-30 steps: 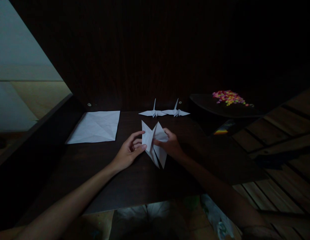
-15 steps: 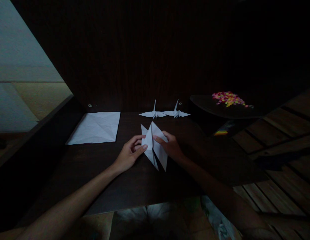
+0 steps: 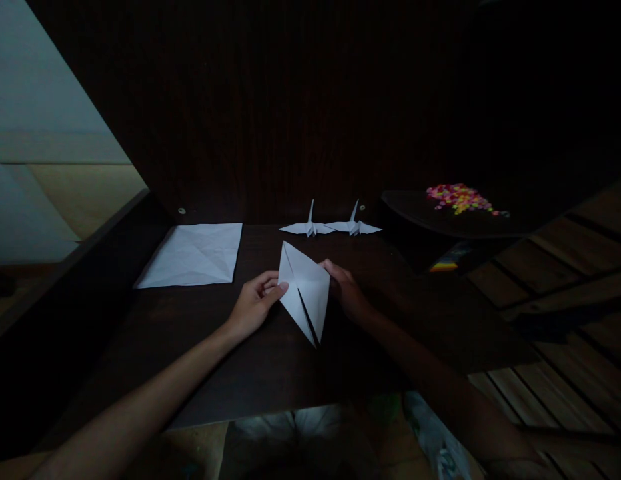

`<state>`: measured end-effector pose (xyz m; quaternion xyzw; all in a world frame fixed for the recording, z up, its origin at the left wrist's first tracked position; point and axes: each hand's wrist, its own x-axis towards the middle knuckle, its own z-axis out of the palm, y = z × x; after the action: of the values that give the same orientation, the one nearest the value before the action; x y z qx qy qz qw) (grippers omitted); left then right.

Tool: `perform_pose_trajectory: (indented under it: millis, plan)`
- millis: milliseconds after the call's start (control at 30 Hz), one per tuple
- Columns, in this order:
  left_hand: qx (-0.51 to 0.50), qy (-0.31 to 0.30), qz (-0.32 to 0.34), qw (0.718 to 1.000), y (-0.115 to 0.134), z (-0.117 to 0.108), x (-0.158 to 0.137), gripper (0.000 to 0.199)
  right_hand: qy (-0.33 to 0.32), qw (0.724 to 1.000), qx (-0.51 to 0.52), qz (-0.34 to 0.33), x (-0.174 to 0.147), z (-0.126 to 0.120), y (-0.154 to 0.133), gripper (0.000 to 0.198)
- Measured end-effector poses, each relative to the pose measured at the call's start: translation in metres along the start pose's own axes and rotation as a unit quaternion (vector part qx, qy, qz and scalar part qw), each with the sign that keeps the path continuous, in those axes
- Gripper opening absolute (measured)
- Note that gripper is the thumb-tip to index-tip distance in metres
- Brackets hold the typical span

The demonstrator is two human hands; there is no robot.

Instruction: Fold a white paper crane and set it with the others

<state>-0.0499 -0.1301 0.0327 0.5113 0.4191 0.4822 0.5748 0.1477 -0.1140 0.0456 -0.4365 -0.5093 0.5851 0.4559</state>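
Note:
Between my two hands is a folded white origami paper (image 3: 306, 287), diamond-shaped, with a slit running down its lower half. My left hand (image 3: 259, 298) pinches its left corner, thumb on top and fingers curled beneath. At the right corner, my right hand (image 3: 344, 287) grips the edge, its fingertips partly hidden behind the paper. Just beyond, two white paper cranes (image 3: 310, 228) stand side by side, their wings touching or overlapping. To the left lies a creased square sheet of white paper (image 3: 195, 257), flat on the dark wooden table (image 3: 230, 373).
A dark upright panel (image 3: 270, 107) closes off the back, and a low side board (image 3: 75, 267) runs along the left. On a raised rounded shelf (image 3: 405, 207) at right sits a pile of small colourful pieces (image 3: 460, 199). Slatted wood (image 3: 565, 347) lies farther right.
The folded paper's flaps have come together, so it now shows one flat diamond face. My right thumb has left the front face, and that hand has shifted to the right edge.

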Motion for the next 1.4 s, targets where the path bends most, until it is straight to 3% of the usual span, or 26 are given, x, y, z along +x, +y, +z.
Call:
perform_pose_trajectory:
  millis: [167,433,700,933,1400]
  plan:
    - [-0.003,0.034,0.011,0.999,0.002,-0.002,0.0,0.038,-0.072,0.997,-0.011,-0.001,-0.003,0.003,0.001,0.045]
    - [0.007,0.026,0.017,0.999,0.004,0.0,-0.001,0.039,-0.077,0.994,-0.063,-0.044,-0.003,0.005,0.002,0.054]
    - [-0.008,0.02,0.009,1.0,0.006,0.001,-0.002,0.044,-0.099,0.995,-0.008,-0.016,-0.004,0.005,0.007,0.05]
    - [0.045,0.029,-0.034,0.998,0.008,0.003,-0.004,0.062,-0.179,0.984,-0.015,0.003,-0.005,0.009,0.009,0.047]
    - [0.121,0.043,0.013,0.992,0.012,0.006,-0.004,0.057,-0.172,0.985,-0.008,0.012,-0.007,0.015,0.011,0.054]
